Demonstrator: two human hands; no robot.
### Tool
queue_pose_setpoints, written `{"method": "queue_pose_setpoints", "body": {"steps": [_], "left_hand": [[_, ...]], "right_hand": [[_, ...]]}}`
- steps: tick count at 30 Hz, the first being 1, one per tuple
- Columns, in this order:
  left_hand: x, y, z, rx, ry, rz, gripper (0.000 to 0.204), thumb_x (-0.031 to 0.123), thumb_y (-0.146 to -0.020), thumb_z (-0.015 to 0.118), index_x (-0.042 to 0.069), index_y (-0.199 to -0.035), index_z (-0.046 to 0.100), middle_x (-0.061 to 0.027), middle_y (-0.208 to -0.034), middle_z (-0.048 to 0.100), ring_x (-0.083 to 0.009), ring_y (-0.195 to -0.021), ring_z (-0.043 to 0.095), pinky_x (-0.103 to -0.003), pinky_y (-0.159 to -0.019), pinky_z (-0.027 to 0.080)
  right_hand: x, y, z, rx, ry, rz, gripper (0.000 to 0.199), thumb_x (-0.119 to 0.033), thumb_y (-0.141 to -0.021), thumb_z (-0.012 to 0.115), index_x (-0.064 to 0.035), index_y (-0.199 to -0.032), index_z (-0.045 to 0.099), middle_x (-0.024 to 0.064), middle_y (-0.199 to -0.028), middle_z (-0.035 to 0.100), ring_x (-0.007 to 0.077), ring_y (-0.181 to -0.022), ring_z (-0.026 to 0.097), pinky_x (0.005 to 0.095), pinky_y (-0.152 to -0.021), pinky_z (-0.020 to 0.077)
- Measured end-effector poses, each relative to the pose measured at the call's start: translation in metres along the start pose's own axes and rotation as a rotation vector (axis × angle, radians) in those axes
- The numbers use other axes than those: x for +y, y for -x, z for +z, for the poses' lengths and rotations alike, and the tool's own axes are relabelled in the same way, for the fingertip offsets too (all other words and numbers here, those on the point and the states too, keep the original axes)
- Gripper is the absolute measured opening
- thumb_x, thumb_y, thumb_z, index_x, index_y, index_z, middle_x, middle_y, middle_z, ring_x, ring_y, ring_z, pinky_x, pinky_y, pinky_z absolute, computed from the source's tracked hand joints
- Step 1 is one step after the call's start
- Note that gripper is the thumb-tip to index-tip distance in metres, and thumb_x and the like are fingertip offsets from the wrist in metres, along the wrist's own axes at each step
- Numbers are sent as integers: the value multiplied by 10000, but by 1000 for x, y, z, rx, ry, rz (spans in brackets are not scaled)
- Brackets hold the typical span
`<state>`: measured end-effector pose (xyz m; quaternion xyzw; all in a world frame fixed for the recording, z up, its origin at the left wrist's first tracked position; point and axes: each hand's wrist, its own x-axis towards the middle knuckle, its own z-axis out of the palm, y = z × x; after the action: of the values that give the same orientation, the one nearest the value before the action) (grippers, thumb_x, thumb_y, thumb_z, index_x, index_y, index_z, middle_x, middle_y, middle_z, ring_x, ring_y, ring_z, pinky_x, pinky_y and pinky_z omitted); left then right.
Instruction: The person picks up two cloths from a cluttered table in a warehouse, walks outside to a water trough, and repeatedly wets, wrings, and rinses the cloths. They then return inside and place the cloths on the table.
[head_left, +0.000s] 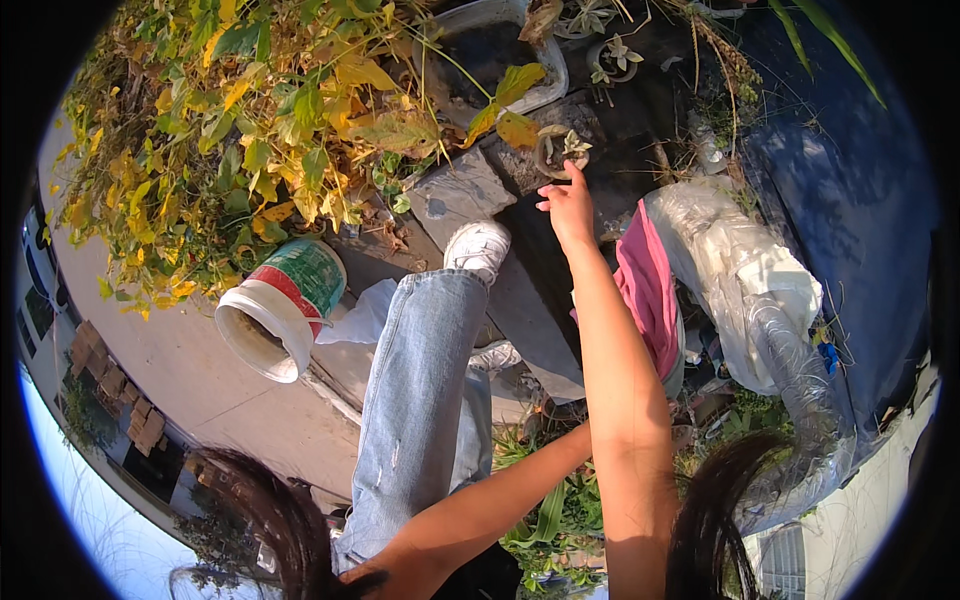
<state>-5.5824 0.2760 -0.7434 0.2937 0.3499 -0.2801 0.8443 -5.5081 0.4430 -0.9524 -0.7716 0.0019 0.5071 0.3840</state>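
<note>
Pot (541, 161), small and round with a pale seedling (574, 146) in it, sits just beyond our right hand (568, 206), roughly along the line of that forearm; its round mouth shows no long axis. Our right hand is the nearer, its fingers parted, one at the near rim, though we cannot tell whether it presses there. Our left forearm (490, 490) passes behind the right one, near a pink cloth (648, 290); its hand is hidden, so we cannot tell its state. Left of the pot lies a slab (460, 195).
</note>
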Motion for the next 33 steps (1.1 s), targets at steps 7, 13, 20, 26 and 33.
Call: {"method": "queue_pose_setpoints", "body": {"steps": [7, 13, 20, 26, 33], "left_hand": [[-12, -2, 14, 68, -195, 130, 583, 349, -977, 647, 3, -1405, 456, -78, -1261, 582, -171, -1121, 543, -281, -971, 444], [-5, -1, 34, -24, 369, 255, 538, 240, -1045, 573, 18, -1502, 394, -86, -1342, 568, -147, -1201, 523, -278, -1024, 430], [17, 14, 56, -19, 244, 250, 632, 361, -1000, 613, -35, -1452, 419, -152, -1397, 541, -209, -1303, 475, -330, -1122, 342], [26, 23, 70, 90, 197, 51, 620, 466, -1018, 549, -24, -1392, 484, -113, -1355, 579, -178, -1272, 496, -330, -1113, 347], [18, 26, 71, -99, 209, 340, 437, 140, -952, 720, 37, -1330, 526, -42, -1242, 640, -125, -1151, 589, -306, -1023, 459]], "right_hand": [[-55, 131, -79, -70, -244, -49, 404, -184, -1026, 562, -77, -1416, 542, 65, -1118, 704, 117, -904, 677, 223, -680, 485], [-36, 285, -180, 382, 653, -491, 363, -57, -951, 571, -41, -1312, 604, 160, -1212, 639, 338, -1143, 599, 452, -997, 455], [21, 348, -247, 593, 146, -166, 533, -391, -1076, 483, -63, -1495, 446, 167, -1535, 406, 288, -1382, 428, 441, -1114, 361], [52, 349, -265, 370, -338, -114, 609, -451, -1031, 562, -65, -1490, 457, 97, -1485, 478, 209, -1380, 418, 374, -1126, 325], [74, 356, -265, 392, -457, -266, 424, -199, -1046, 537, -9, -1424, 518, 110, -1399, 558, 213, -1286, 507, 374, -1108, 365]]}}
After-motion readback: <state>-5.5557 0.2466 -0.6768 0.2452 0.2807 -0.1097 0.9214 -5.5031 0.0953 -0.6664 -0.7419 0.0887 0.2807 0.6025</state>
